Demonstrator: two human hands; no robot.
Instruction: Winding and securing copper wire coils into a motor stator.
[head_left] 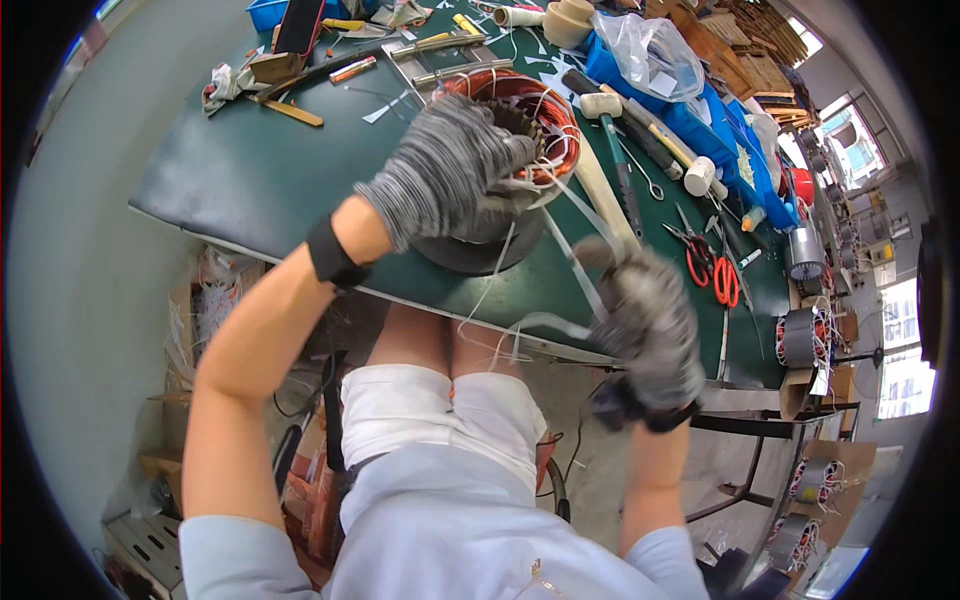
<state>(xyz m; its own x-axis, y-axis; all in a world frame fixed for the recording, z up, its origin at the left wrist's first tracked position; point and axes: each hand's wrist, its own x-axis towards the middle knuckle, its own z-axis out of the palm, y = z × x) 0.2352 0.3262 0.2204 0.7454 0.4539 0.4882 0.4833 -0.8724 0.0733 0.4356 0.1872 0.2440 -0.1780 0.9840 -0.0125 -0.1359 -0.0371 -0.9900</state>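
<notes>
A motor stator with copper windings [566, 130] sits near the front edge of the green table, above a dark round base [478, 258]. My left hand [450, 160], in a grey knit glove, is closed over the near left side of the stator, its fingers at the inner opening. From the windings a white flat lacing tape [577, 268] stretches toward my right hand [648, 320], gloved too and blurred by motion. That hand appears closed on the tape, to the right of the stator at the table edge. A loose tape end hangs over the edge.
Right of the stator lie a mallet [603, 106], red-handled scissors [725, 284] and small tools. Blue bins [735, 140] with a plastic bag stand behind them. More stators [803, 337] are at the far right. Yellow strips [293, 112] and scraps lie at the back left.
</notes>
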